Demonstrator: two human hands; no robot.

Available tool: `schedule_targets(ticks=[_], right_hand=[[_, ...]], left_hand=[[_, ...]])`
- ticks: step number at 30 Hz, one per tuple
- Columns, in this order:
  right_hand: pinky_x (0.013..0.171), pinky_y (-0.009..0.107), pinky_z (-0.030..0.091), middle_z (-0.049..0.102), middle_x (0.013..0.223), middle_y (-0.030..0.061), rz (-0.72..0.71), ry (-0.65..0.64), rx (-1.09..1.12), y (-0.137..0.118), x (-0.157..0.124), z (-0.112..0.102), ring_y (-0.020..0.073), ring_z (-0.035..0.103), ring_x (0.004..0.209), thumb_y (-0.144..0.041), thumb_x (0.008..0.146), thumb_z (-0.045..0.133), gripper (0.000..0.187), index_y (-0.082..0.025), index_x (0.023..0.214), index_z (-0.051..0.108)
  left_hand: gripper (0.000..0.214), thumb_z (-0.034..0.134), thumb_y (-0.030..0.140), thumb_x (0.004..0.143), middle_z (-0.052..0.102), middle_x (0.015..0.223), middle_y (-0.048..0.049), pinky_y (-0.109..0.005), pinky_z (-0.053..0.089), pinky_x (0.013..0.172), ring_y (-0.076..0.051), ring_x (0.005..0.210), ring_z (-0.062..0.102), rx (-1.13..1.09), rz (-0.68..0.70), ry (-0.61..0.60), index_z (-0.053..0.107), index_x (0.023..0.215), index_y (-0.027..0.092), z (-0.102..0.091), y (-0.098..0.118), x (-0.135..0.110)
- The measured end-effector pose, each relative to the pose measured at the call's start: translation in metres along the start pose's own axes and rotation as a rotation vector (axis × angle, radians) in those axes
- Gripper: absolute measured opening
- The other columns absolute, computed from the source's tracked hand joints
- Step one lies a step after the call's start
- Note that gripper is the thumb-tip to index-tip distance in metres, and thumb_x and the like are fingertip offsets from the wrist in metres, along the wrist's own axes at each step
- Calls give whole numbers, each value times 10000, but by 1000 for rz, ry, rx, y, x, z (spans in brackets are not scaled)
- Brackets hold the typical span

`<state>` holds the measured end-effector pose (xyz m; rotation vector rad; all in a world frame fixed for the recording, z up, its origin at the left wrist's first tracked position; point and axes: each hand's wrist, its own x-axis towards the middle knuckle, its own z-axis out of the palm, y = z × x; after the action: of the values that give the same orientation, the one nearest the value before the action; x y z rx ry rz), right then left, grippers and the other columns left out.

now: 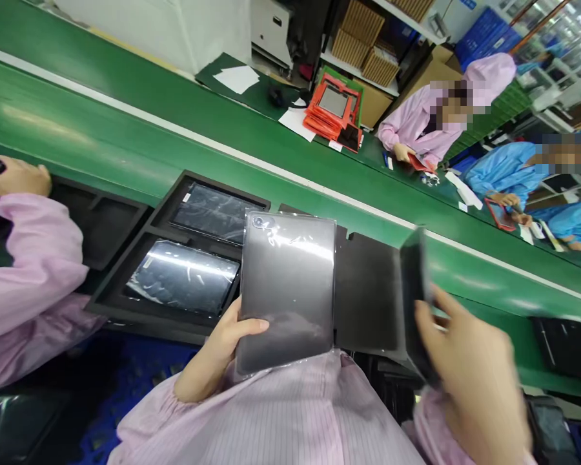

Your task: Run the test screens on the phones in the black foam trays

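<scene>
My left hand (225, 345) holds a grey tablet (290, 290) in clear film, its back with the camera facing up and my thumb across its lower left edge. To the right, my right hand (479, 368) grips a thin dark panel (414, 290) standing nearly on edge; both are blurred by motion. Against that panel lies a flat black sheet (368, 290), partly hidden behind the tablet; I cannot tell whether the two are joined. Left of the tablet, a black tray (140, 248) holds two film-wrapped tablets, an upper one (217, 213) and a lower one (184, 278).
A co-worker's hand (24, 174) and pink sleeve are at the far left beside another black tray (101, 223). Across the green bench (140, 123) are stacked red frames (332, 106) and several seated people. Black items (566, 345) lie at right; a blue crate (130, 381) sits below.
</scene>
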<state>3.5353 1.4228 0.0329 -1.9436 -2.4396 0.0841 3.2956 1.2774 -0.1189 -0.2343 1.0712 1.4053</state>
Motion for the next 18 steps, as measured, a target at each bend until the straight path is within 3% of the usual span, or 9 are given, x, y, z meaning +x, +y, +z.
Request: schedule_targets(ticks=[2, 4, 7, 9, 12, 15, 18], right_hand=[[555, 446, 543, 766, 736, 170, -95, -76, 63, -21, 10, 35, 356, 711, 587, -397, 876, 539, 429, -135, 1066, 821], [617, 447, 590, 802, 847, 173, -169, -103, 138, -37, 17, 61, 348, 760, 692, -386, 894, 521, 402, -158, 1013, 830], [828, 433, 640, 812, 1132, 132, -281, -43, 289, -48, 23, 73, 295, 790, 985, -466, 1020, 434, 475, -204, 1136, 813], [873, 423, 642, 785, 1249, 108, -344, 32, 379, -49, 28, 71, 267, 774, 1051, -546, 1039, 475, 470, -230, 1150, 805], [728, 392, 632, 800, 1170, 98, -393, 176, 452, -50, 35, 71, 254, 763, 936, -498, 978, 673, 295, -236, 989, 808], [718, 390, 597, 784, 952, 76, -414, 338, 492, -56, 34, 79, 241, 721, 861, -297, 954, 731, 119, -231, 863, 766], [705, 322, 587, 742, 863, 38, -544, 328, 577, -69, 20, 78, 181, 701, 797, -163, 957, 686, 156, -230, 818, 705]], left_hand=[[482, 893, 180, 373, 816, 769, -27, -276, 599, 588, -239, 666, 749, -12, -16, 9, 803, 847, 196, -3, -3, 3], [476, 866, 172, 362, 819, 774, -34, -293, 609, 598, -249, 670, 751, -21, -25, 1, 807, 833, 194, -4, -3, 3], [465, 850, 190, 402, 827, 816, -48, -309, 615, 662, -266, 744, 762, 32, -38, -79, 812, 866, 188, -4, 1, -2], [455, 853, 207, 465, 828, 850, -41, -307, 608, 733, -258, 811, 763, 110, -44, -138, 812, 918, 194, -4, 5, -5], [428, 873, 212, 525, 817, 856, -19, -290, 579, 761, -224, 830, 737, 181, -32, -160, 805, 948, 209, -4, 6, -4], [422, 927, 228, 446, 778, 754, -14, -276, 543, 667, -200, 717, 683, 197, -4, -160, 784, 841, 193, -3, 3, 2], [442, 947, 231, 409, 777, 760, -15, -286, 550, 667, -205, 714, 682, 206, 37, -130, 775, 814, 198, 0, 1, 8]])
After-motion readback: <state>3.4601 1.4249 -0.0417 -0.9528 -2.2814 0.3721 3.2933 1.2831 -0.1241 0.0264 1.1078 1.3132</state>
